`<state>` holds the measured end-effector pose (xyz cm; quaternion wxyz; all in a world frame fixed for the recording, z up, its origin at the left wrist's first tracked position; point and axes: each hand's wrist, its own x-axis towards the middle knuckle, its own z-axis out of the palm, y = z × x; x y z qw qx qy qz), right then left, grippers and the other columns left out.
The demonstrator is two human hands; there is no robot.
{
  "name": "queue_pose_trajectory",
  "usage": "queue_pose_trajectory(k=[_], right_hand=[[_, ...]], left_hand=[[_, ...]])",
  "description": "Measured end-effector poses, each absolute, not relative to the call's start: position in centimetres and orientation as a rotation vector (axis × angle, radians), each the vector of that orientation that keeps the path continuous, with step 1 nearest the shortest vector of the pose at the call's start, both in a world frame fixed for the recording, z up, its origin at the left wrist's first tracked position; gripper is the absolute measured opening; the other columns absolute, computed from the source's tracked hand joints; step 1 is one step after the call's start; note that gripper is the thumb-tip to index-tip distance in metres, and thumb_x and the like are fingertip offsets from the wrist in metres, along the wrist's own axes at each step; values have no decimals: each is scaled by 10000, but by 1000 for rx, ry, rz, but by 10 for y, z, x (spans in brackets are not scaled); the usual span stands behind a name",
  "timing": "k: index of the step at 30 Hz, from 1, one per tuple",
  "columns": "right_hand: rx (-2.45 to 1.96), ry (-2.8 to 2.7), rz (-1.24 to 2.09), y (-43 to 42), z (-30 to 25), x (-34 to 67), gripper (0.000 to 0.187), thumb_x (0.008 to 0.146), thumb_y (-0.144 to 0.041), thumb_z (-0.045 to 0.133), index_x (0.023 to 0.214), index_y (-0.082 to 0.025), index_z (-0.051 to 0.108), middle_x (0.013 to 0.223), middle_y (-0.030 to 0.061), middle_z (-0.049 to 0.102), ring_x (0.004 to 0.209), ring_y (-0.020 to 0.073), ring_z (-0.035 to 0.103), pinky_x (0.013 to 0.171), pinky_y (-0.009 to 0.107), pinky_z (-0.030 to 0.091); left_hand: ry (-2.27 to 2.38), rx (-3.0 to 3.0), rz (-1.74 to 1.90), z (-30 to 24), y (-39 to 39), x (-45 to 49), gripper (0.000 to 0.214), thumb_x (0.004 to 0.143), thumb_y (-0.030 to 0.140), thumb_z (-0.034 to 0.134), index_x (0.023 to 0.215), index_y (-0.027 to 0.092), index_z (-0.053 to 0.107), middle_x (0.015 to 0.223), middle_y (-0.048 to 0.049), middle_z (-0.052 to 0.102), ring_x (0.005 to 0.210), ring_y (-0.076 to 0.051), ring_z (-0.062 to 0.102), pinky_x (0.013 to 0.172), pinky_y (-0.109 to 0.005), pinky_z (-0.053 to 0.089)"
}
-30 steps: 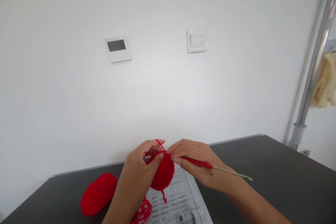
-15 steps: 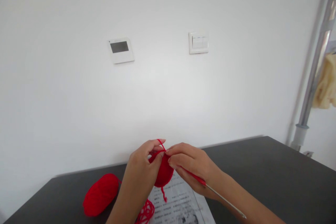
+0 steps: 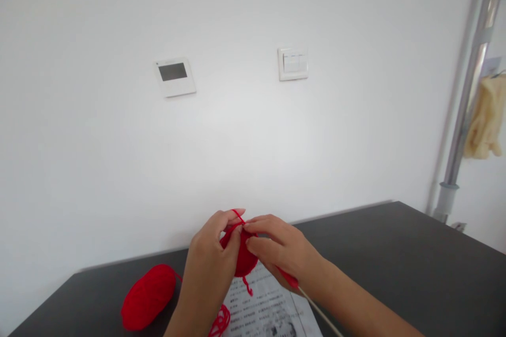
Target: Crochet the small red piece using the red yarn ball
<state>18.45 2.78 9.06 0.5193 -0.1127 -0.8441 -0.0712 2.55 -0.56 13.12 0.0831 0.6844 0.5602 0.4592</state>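
My left hand (image 3: 211, 260) is closed around a small round red crochet piece (image 3: 242, 258), pinching its top edge with a strand of red yarn looped over the forefinger. My right hand (image 3: 282, 255) is closed on a crochet hook (image 3: 294, 284) with a red handle and a metal shaft that points down and to the right under my wrist. The fingertips of both hands meet at the top of the piece, where the hook's tip is hidden. A short yarn tail hangs below the piece.
A red yarn ball (image 3: 148, 295) lies on the dark table (image 3: 395, 253) to the left, with loose yarn (image 3: 220, 322) near my left forearm. A printed paper sheet (image 3: 269, 310) lies under my hands. A white wall with a panel (image 3: 174, 76) and a switch (image 3: 293, 63) stands behind; a metal pole (image 3: 462, 110) is at right.
My right hand has turned the hook so its shaft swings from pointing right to pointing down-right under the wrist. Both hands stay together at the piece's top edge.
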Motion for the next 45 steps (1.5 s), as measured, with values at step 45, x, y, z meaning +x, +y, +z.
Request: queue_pose_trajectory(k=[45], right_hand=[[-257,-1969,-395,33,86,181,198,928,-105,475,1105,-145,552,1052,137,624,1058,222,563,847,374,555]], left_hand=[[1552,1831,1396,128,0,25,239,817,291,530,989,217,679,990,-44,730,899,-214,661,820,-339,496]])
